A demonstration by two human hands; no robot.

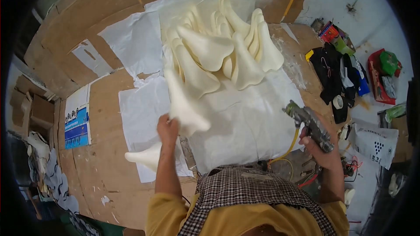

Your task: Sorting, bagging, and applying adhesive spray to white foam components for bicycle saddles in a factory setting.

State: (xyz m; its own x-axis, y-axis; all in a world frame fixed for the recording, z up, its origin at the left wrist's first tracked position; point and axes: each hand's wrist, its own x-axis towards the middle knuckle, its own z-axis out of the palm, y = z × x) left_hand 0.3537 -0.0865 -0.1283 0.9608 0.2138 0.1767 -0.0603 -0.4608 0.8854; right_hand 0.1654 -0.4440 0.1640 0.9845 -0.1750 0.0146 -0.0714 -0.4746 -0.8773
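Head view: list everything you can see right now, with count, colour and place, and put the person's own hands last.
Foam saddle-shaped pieces: a pile, count unclear, cream, top centre of the bench.
Held foam piece: one, cream, in the left hand.
Loose foam piece: one, cream, by the left forearm.
Paper sheets: several, white, under the foam.
Workbench: one, brown board.
Spray gun: one, grey metal with a yellow hose, in the right hand.
Tape roll: one, whitish, right edge of the bench.
Dark cloths: a heap, black and blue, right.
White bag: one, right floor.
Left hand: grips the held foam piece.
Right hand: grips the spray gun.
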